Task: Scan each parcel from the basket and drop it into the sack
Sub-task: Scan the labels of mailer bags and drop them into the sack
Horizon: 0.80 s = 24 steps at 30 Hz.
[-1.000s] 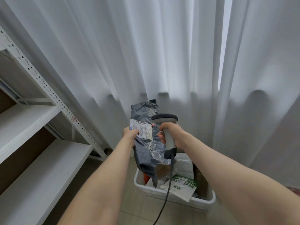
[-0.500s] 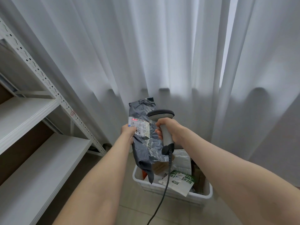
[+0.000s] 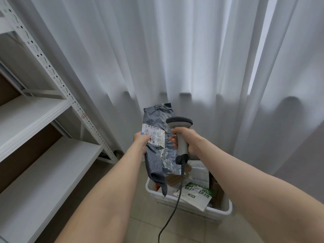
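Pleated curtain (image 3: 175,58) behind crinkled grey plastic parcel (image 3: 158,148), curved scanner (image 3: 180,135).

My feed: greys and whites.
A dark grey crinkled plastic parcel (image 3: 157,158), white paper label (image 3: 154,135) with black barcode stripes, grey handheld scanner (image 3: 179,121), white plastic basket (image 3: 189,206).

Parcel stockroom, metal shelving (image 3: 52,71), basket (image 3: 192,206), scanner (image 3: 180,135)
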Each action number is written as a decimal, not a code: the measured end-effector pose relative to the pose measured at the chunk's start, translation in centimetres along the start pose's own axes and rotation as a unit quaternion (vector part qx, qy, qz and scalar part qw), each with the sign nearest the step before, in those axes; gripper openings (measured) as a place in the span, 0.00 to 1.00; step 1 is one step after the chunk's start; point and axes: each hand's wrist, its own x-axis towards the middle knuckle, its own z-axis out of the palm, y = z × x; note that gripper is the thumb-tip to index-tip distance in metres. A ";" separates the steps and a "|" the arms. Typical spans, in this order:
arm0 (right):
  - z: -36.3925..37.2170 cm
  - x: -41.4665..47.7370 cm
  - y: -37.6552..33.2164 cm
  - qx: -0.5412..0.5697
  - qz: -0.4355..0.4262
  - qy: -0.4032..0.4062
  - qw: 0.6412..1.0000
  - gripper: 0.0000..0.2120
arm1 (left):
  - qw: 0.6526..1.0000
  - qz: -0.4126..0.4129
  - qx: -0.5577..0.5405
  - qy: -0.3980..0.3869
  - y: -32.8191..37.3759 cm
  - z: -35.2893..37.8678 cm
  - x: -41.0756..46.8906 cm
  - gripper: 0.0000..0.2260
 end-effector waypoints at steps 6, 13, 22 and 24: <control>1.5 2.0 3.1 0.007 -0.007 0.052 0.999 0.04 | 1.000 0.003 -0.003 -0.027 -0.6 -2.8 0.4 0.13; 3.1 2.6 8.0 0.033 0.030 0.086 0.995 0.11 | 1.000 0.007 -0.010 0.007 -3.2 -8.8 -1.7 0.15; 9.2 -3.7 16.4 0.027 0.044 -0.018 0.999 0.19 | 0.980 0.089 0.089 0.153 -8.3 -19.8 -10.1 0.16; 10.9 -5.7 18.8 0.016 0.055 -0.045 0.997 0.22 | 0.974 0.113 0.101 0.171 -9.2 -22.2 -13.1 0.15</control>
